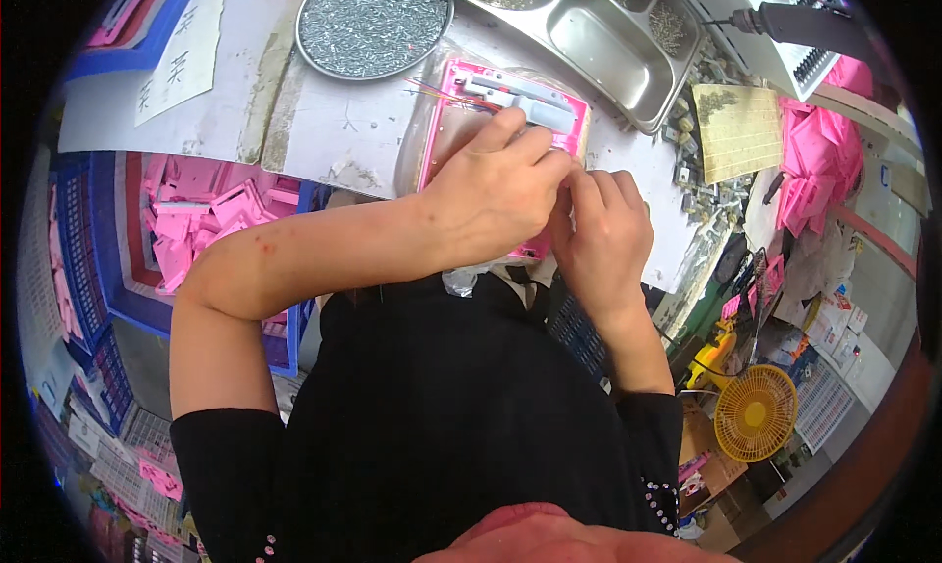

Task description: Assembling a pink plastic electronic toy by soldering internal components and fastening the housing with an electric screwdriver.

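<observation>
The left hand (500, 190) and right hand (603, 231) curled at the pink plastic case (581, 127); I couldn't tell what they gripped. A round metal tray (365, 76) sat far left.

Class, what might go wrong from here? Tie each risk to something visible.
The thin wires stick out past the edge of the pink casing and might snag. The round dish full of small metal pieces sits near the casing; a knock could spill them. The left hand covers part of the casing, perhaps hiding a slip.
</observation>
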`<state>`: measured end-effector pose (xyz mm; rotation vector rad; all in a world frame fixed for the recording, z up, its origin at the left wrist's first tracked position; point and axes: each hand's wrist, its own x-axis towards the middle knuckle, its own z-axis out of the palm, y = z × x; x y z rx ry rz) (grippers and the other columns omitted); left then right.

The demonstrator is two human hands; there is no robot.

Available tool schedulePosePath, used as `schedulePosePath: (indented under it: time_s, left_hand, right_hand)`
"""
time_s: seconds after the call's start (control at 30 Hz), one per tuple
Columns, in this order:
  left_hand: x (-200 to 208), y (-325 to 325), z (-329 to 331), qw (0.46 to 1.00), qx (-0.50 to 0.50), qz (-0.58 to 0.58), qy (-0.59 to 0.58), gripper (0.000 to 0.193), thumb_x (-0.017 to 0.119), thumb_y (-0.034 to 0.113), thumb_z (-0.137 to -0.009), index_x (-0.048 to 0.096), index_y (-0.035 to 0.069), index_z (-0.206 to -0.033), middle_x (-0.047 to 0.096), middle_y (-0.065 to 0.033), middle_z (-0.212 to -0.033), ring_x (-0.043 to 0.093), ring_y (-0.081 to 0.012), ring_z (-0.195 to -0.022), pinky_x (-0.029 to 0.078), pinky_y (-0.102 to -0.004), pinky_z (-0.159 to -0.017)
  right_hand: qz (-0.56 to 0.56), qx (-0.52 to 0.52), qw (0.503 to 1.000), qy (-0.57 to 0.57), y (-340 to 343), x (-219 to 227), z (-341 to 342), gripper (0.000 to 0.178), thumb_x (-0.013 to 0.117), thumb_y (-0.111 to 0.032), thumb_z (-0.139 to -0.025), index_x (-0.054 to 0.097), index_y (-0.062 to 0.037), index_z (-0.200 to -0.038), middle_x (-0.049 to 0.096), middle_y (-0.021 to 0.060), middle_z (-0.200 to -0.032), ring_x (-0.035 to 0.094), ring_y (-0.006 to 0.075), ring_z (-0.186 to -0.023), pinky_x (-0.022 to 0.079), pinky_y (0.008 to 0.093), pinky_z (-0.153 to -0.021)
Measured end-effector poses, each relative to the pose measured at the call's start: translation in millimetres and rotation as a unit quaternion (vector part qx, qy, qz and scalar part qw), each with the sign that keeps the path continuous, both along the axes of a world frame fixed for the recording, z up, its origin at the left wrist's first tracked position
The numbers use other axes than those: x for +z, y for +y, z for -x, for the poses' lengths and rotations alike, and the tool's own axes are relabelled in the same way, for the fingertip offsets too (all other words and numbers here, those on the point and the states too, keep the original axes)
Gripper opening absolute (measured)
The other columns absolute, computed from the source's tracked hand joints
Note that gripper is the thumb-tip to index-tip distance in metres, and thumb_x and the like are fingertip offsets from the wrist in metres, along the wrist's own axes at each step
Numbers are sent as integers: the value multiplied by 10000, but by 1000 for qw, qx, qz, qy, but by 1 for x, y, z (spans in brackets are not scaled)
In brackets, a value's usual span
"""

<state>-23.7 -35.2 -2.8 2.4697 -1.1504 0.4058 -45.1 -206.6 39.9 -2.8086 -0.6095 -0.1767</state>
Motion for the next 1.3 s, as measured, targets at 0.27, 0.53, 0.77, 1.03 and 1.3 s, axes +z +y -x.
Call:
schedulePosePath:
  time_s: [0.27,0.53,0.77,1.03,1.3]
  left_hand:
    - [30,38,-6,982,72,136,112,325,754,229,-797,733,83,-1087,647,-58,-1045,580,-240,-1046,352,-458,-998]
    - [7,91,-8,990,137,27,27,166,756,202,-820,716,125,-962,625,5,-842,601,-191,-863,361,-436,-914]
    - [10,78,7,988,100,117,28,180,797,167,-779,721,101,-929,616,13,-791,584,-174,-773,350,-419,-875]
    - [1,80,7,988,88,125,31,160,809,172,-781,691,111,-871,612,8,-764,576,-178,-736,340,-411,-845]
    - [1,78,14,986,87,134,56,171,820,150,-774,682,105,-867,612,4,-762,574,-184,-720,339,-405,-841]
  right_hand:
    - [-61,-10,997,48,-19,3,-6,280,730,-57,-811,733,-33,-1090,686,91,-877,623,299,-803,522,411,-729]
    - [-104,157,979,-74,31,10,-69,266,756,-67,-739,746,-94,-1004,673,104,-1130,573,366,-1107,511,441,-902]
    - [-94,210,970,-80,38,-16,-66,130,782,-79,-686,722,-88,-800,674,54,-1200,560,352,-1200,505,460,-935]
    - [-134,187,964,-130,22,-32,-55,161,813,-78,-695,713,-87,-821,715,31,-1149,589,327,-1148,505,436,-892]
    - [-160,198,959,-125,18,-35,-58,190,818,-74,-696,722,-88,-859,720,25,-1133,600,324,-1117,519,436,-877]
